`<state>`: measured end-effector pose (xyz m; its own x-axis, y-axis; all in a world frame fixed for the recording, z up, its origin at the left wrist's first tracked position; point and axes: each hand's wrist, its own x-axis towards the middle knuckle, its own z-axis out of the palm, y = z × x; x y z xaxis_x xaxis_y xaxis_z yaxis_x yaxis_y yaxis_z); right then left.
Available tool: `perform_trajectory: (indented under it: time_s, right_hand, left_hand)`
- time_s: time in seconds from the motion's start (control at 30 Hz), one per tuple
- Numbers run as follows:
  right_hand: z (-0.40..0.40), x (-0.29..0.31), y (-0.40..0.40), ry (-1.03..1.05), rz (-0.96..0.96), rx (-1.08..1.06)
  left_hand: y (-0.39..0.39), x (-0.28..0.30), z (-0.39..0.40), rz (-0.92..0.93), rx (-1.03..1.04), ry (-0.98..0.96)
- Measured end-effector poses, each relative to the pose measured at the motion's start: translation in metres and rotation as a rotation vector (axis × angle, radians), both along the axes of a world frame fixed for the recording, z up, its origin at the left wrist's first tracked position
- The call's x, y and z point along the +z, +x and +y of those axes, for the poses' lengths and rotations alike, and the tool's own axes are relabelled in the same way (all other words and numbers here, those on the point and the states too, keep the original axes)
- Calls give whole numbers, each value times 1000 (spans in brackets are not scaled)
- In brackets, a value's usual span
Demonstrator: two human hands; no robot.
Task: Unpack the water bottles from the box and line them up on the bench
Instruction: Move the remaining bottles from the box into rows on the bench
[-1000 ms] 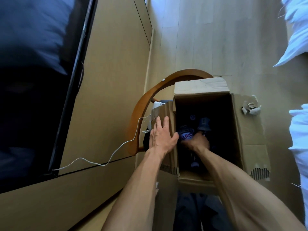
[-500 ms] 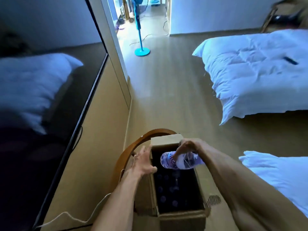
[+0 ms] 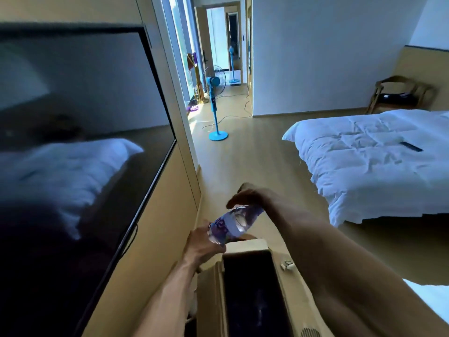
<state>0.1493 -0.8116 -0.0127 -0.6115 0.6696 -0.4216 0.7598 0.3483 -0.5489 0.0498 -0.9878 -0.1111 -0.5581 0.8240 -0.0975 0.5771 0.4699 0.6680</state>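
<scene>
Bottle (image 3: 230, 224) held tilted above box (image 3: 245, 249) far edge.
Top end is gripped by right hand (image 3: 247, 195), lower end grasped by left hand (image 3: 204, 246) (box open, interior dark).

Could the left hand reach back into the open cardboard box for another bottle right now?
Probably not yet: the left hand is holding the lower end of the clear plastic water bottle with the purple label, shared with the right hand. The brown cardboard box itself sits open just below.
</scene>
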Motion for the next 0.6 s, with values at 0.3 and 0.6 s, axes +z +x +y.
perform_trajectory:
  time_s: [0.3,0.6]
  right_hand:
    - [-58,53,-35,-116,672,102]
    - [-157,86,-40,-41,854,355]
  left_hand:
    - [16,51,-60,-505,337,229]
    - [94,70,-134,-893,540,646]
